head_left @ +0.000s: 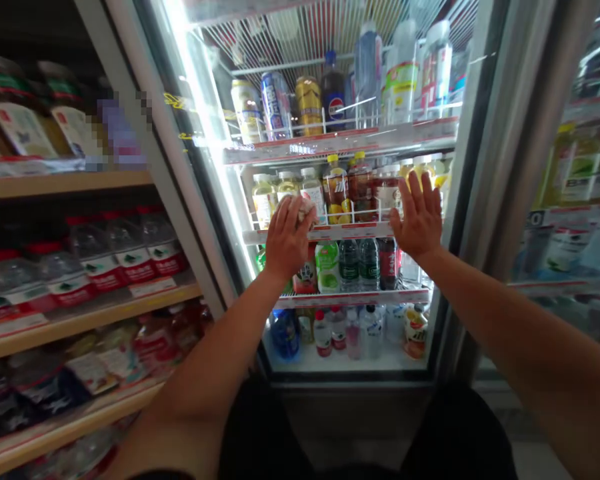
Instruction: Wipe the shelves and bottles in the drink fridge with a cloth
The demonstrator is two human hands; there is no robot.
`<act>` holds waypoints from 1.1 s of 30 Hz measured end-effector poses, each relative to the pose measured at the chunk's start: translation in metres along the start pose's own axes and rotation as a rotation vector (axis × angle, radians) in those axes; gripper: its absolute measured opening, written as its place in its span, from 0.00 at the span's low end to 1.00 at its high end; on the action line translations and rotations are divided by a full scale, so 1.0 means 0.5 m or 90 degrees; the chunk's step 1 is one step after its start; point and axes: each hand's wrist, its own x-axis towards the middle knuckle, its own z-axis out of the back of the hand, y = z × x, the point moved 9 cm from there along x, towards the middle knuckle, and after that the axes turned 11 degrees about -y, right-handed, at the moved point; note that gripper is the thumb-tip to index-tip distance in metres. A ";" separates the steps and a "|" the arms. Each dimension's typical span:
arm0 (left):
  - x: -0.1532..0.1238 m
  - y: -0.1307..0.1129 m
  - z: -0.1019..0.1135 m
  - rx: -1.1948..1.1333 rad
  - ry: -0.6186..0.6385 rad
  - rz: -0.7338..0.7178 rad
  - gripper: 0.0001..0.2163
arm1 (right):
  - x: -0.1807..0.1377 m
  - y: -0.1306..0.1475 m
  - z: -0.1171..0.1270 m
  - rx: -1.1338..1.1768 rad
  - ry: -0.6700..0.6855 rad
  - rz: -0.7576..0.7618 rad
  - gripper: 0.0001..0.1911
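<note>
A glass fridge door [345,150] stands in front of me, with lit shelves of drinks behind it. My left hand [286,240] is closed on a crumpled pale cloth [304,209], which shows past the fingers at the left half of the pane. Whether it is cloth or paper I cannot tell for sure. My right hand [420,215] lies flat against the glass at the right, fingers stretched out and holding nothing. Between the hands, behind the pane, are yellow-capped tea bottles [336,190] and a red-labelled shelf edge [350,231].
To the left, open wooden shelves [95,310] hold several red-capped water bottles [115,250]. A metal door frame [500,167] runs along the right side, with another drinks fridge [580,173] beyond it. My dark-clothed knees [265,433] are below.
</note>
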 end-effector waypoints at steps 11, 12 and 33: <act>-0.073 0.005 0.028 0.069 0.043 0.016 0.25 | -0.004 0.000 0.000 -0.004 -0.018 0.005 0.37; -0.075 0.013 0.033 0.084 0.032 0.036 0.25 | -0.004 0.000 -0.001 -0.009 -0.017 0.004 0.37; -0.143 -0.098 -0.020 -0.017 0.129 -0.076 0.26 | -0.021 -0.004 0.000 -0.002 -0.001 -0.025 0.35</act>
